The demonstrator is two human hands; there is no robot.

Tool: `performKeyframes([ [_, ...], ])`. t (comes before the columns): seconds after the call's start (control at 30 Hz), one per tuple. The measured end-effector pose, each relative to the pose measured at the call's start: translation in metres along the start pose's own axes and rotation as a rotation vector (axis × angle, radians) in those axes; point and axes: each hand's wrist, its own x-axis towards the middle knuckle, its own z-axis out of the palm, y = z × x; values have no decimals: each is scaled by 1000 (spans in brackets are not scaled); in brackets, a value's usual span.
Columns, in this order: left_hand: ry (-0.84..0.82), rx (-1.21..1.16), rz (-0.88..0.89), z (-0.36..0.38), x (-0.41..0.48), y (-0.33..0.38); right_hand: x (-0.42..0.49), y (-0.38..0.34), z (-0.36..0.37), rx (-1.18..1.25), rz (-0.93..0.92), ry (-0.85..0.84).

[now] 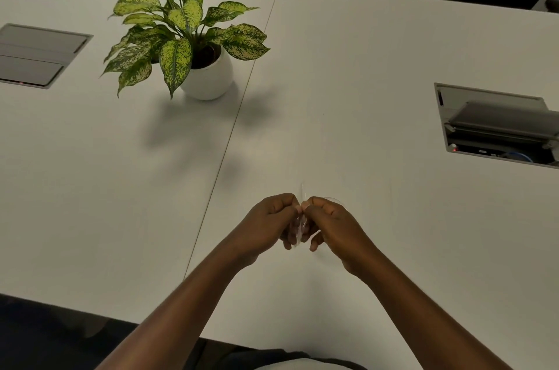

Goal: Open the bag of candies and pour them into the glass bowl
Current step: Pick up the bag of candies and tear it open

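Observation:
A small clear plastic bag [301,226] hangs between my two hands above the white table [348,127], near its front edge. My left hand [267,226] and my right hand [331,226] both pinch its top edge, thumbs and forefingers almost touching. The bag is transparent and mostly hidden by my fingers; its contents cannot be made out. A faint curved clear rim [334,198], which may be the glass bowl, peeks out just behind my right hand; the rest of it is hidden.
A potted plant [193,45] in a round white pot stands at the back left. A shut cable hatch [36,56] is set in the table at far left, an open one [499,127] at right. Dark chairs stand behind the table.

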Motion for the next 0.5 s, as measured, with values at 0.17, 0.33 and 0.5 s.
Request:
performKeyframes([
  [0.17, -1, -106, 17, 6, -2, 1, 0, 1, -4, -81, -121, -8],
  [0.33, 64, -135, 53, 15, -2, 0, 2, 7, 0, -103, -165, 29],
  [0.5, 104, -155, 44, 21, -3, -2, 2, 10, 1, -100, -177, 38],
])
